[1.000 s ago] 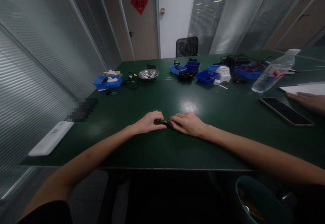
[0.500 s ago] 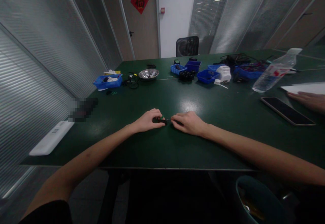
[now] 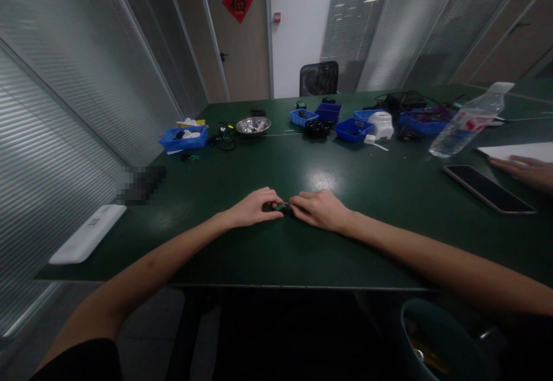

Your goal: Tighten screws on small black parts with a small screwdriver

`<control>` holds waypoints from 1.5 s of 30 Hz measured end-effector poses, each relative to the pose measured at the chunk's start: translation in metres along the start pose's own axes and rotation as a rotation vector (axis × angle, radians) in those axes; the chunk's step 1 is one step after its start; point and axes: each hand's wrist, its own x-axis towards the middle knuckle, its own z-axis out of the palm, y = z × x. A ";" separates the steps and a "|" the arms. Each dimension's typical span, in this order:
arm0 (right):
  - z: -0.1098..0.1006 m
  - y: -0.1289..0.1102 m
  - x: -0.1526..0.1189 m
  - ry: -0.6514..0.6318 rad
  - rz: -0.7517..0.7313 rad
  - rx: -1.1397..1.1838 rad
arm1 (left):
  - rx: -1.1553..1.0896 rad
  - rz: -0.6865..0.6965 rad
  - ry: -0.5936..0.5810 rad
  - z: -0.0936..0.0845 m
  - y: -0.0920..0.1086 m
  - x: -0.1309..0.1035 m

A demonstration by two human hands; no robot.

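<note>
Low over the green table (image 3: 242, 260), my left hand (image 3: 256, 208) pinches a small green-and-black part (image 3: 280, 207), which looks like a little circuit board with a dark piece. Its details are too small to make out. Opposite it, my right hand (image 3: 320, 209) is closed around a tool with a thin metal shaft (image 3: 287, 203), its grip hidden by the fingers. The shaft points left and reaches the green part or comes very close to it; I cannot tell which. Both hands rest near the table's front middle.
Blue bins (image 3: 353, 131), a metal bowl (image 3: 253, 126) and cables (image 3: 225, 139) stand farther back. On the right are a water bottle (image 3: 470, 121), a phone (image 3: 488, 189) and another person's hand (image 3: 525, 170) by white paper. A white box (image 3: 88, 234) lies left; a bin (image 3: 406, 323) stands below.
The green part has turned within my left fingers, showing more green and less of the black piece. My left fingertips have shifted slightly right, nearer my right hand.
</note>
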 end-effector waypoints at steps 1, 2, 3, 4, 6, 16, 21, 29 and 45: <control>0.000 0.000 0.000 0.003 0.006 0.006 | 0.001 -0.007 0.002 0.000 0.000 0.000; 0.000 0.001 -0.001 0.000 0.004 0.012 | 0.002 -0.015 0.002 -0.001 0.000 -0.001; 0.000 0.001 -0.001 -0.007 -0.005 0.018 | 0.002 -0.025 0.003 -0.001 0.000 -0.001; -0.001 0.002 -0.001 -0.013 -0.017 0.024 | 0.001 -0.038 0.006 -0.001 -0.001 -0.002; -0.002 0.003 -0.002 -0.016 -0.036 0.032 | -0.002 -0.060 0.020 -0.002 -0.001 -0.003; -0.005 0.004 -0.003 -0.016 -0.116 0.020 | -0.020 -0.067 0.023 -0.003 -0.001 -0.003; -0.004 0.005 -0.004 0.001 -0.115 0.015 | -0.010 -0.053 0.010 -0.004 0.000 -0.003; -0.006 0.004 -0.004 -0.004 -0.132 0.009 | 0.000 -0.080 -0.003 -0.008 0.002 -0.004; -0.003 -0.001 -0.001 -0.012 -0.202 -0.065 | 0.017 -0.009 -0.051 -0.002 0.010 0.000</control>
